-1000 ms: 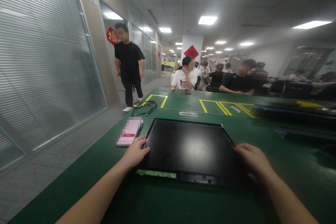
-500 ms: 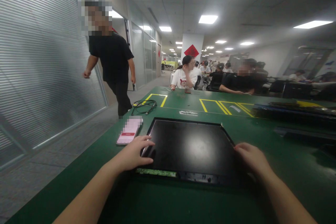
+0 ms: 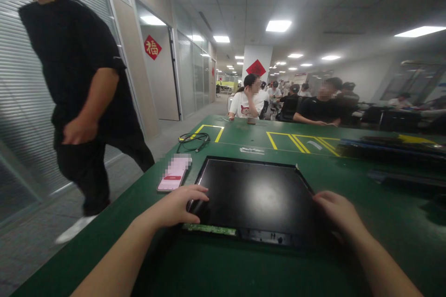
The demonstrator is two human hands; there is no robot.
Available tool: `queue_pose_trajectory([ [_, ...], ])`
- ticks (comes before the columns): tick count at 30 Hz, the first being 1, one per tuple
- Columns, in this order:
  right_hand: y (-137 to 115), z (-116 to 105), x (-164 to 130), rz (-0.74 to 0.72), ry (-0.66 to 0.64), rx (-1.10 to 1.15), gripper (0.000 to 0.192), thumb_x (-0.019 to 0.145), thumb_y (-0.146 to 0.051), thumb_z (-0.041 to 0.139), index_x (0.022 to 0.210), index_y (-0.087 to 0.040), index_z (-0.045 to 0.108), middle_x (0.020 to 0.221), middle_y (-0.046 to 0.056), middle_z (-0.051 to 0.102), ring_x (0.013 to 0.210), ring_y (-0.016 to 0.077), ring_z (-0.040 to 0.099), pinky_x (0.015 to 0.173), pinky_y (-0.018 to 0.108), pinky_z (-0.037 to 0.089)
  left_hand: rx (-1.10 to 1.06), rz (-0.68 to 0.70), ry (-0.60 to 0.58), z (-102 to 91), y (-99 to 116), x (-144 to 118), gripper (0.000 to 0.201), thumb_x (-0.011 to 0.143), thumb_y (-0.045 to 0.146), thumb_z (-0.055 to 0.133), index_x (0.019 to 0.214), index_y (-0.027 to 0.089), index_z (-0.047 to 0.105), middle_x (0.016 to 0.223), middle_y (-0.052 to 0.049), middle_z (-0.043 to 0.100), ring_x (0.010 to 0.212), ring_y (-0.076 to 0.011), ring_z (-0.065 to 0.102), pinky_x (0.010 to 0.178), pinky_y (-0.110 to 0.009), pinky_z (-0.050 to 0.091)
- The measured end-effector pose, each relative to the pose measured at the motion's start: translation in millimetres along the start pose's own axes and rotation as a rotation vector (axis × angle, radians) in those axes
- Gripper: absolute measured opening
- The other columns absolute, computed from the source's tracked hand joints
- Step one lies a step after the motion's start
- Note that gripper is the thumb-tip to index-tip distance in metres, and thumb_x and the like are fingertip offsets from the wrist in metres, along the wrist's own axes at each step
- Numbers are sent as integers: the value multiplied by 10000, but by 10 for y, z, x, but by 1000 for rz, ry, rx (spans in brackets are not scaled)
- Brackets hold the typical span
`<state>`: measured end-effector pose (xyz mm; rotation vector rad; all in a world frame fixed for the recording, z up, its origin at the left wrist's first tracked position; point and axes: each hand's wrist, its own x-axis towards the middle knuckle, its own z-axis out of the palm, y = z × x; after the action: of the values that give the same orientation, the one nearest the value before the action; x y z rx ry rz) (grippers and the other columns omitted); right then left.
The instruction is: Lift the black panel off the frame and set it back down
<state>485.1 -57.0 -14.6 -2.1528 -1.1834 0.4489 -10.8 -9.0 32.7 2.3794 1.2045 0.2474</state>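
A black display panel [image 3: 244,195] lies face up on the green table [image 3: 223,269]. Along its near edge a strip of green circuit board [image 3: 212,229] is exposed. My left hand [image 3: 183,204] grips the panel's left edge, thumb and forefinger apart over its face while the other fingers are partly hidden. At the right edge, my right hand [image 3: 336,209] is closed on the frame, its fingertips mostly out of sight. A phone [image 3: 173,176] with a pink screen rests just beyond my left hand.
A coiled black cable [image 3: 193,141] lies behind the phone. Yellow tape [image 3: 272,141] marks the far tabletop, and dark flat parts [image 3: 390,146] are stacked at right. One person [image 3: 83,69] walks along the left side; others sit across the table [image 3: 249,102].
The walking person has come closer along the left side, uncovering a door with a red sign. My hands and the panel keep nearly the same places, with a slight shift of the view.
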Motion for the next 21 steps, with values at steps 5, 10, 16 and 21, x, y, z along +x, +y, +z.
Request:
queue_pose_trajectory([
  [5, 39, 18, 17, -15, 15, 2, 278, 763, -407, 584, 813, -236, 797, 847, 85, 791, 803, 258, 716, 657, 311, 498, -6, 44, 3, 13, 4, -5, 548, 711, 240, 844, 1249, 313, 768, 1499, -65, 644, 1373, -308, 592, 1153, -443, 430],
  [10, 38, 24, 21, 0, 5, 10, 273, 771, -402, 588, 819, -235, 799, 850, 92, 790, 793, 267, 714, 653, 327, 503, -23, 71, 30, 40, -43, -4, 514, 719, 250, 825, 1224, 334, 783, 1471, -55, 670, 1350, -303, 614, 1148, -446, 439],
  [16, 20, 16, 17, -18, 24, 10, 255, 758, -391, 592, 783, -237, 794, 840, 85, 788, 838, 272, 714, 690, 330, 506, -32, 91, 30, 36, -33, 1, 462, 733, 225, 789, 1187, 310, 799, 1440, -64, 693, 1308, -293, 648, 1141, -434, 449],
  [21, 16, 25, 4, -6, 26, 2, 265, 760, -405, 590, 775, -233, 791, 830, 89, 783, 820, 270, 710, 692, 336, 507, -38, 123, 21, 49, -37, 7, 354, 763, 228, 768, 1110, 285, 811, 1431, -79, 698, 1299, -294, 658, 1129, -432, 460],
])
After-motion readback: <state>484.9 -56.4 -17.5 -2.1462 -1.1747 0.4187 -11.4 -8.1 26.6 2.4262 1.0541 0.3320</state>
